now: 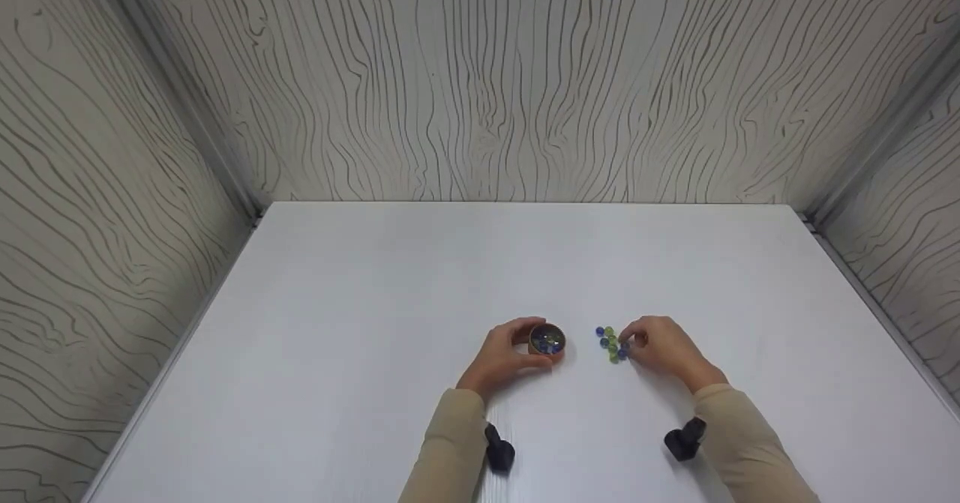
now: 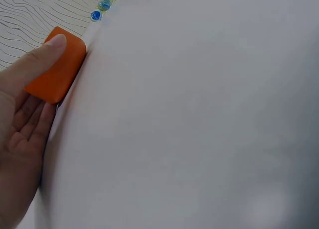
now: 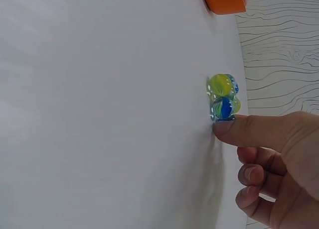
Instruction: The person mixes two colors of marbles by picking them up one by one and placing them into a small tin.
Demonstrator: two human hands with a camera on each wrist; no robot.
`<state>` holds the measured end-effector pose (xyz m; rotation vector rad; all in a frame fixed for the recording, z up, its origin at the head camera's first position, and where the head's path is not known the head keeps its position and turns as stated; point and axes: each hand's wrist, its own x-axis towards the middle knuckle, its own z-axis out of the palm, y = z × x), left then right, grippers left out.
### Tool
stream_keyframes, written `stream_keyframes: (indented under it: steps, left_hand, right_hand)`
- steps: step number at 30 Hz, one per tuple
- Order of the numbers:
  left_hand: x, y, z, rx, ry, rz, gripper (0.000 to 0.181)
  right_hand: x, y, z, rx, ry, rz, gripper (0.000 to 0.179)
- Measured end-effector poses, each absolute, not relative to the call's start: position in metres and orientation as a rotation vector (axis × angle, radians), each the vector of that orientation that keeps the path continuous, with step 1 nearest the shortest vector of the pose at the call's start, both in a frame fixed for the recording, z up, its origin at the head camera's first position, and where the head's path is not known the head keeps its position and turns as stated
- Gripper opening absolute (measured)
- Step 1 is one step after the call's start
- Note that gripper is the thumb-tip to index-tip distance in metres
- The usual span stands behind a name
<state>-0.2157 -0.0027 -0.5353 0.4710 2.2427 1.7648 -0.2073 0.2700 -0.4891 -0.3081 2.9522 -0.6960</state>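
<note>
My left hand (image 1: 504, 353) holds a small round orange cup (image 2: 65, 64), the thumb on one side and the fingers curled round the other. Inside the cup (image 1: 559, 327) lie several blue and clear glass marbles (image 1: 546, 342). To its right a cluster of blue and yellow-green marbles (image 1: 609, 342) sits on the table. At that cluster's right edge my right hand (image 1: 664, 344) pinches a blue marble between thumb and forefinger, mostly hidden by the thumb (image 3: 249, 131) in the right wrist view. The other fingers of this hand are curled in.
Both hands work over a white table (image 1: 360, 285). Behind it rises a wall (image 1: 480, 83) with a wood-grain line pattern, with similar panels on both sides. A black camera mount (image 1: 499, 450) is on the left wrist, another mount (image 1: 684, 440) on the right.
</note>
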Motion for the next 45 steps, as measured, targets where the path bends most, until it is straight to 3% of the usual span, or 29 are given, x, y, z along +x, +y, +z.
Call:
stream_keyframes:
  steps: [45]
  left_hand:
    - [-0.218, -0.003, -0.536, 0.471, 2.263, 1.739, 0.066]
  right_hand:
    - [-0.209, 0.267, -0.479, -0.278, 2.929, -0.715, 0.018]
